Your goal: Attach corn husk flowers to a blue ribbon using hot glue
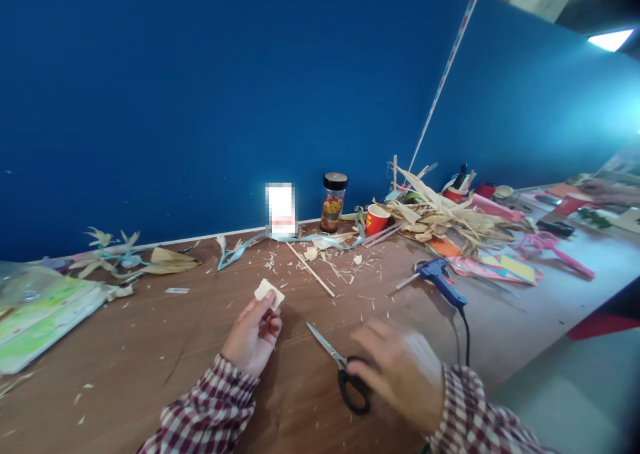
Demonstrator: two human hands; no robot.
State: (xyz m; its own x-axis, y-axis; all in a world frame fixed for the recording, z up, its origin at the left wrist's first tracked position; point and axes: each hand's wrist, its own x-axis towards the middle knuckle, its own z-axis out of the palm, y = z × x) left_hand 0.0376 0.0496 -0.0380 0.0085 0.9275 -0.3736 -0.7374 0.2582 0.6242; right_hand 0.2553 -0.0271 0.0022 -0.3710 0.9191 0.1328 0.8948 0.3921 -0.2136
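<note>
My left hand (253,334) is closed in a pinch on a small pale piece of husk (269,292), held just above the brown table (150,347). My right hand (397,367) is blurred by motion and lies over the black handles of a pair of scissors (336,369) that rest on the table with blades pointing up-left. Whether its fingers grip the handles does not show. Both sleeves are red-and-white checked.
A blue glue gun (440,279) with a black cord lies right of the scissors. Behind are a thin wooden stick (311,271), husk scraps, a dark-lidded jar (333,203), a red cup (375,219), a heap of dry husks (440,217) and pink scissors (547,247). Papers (40,314) lie left.
</note>
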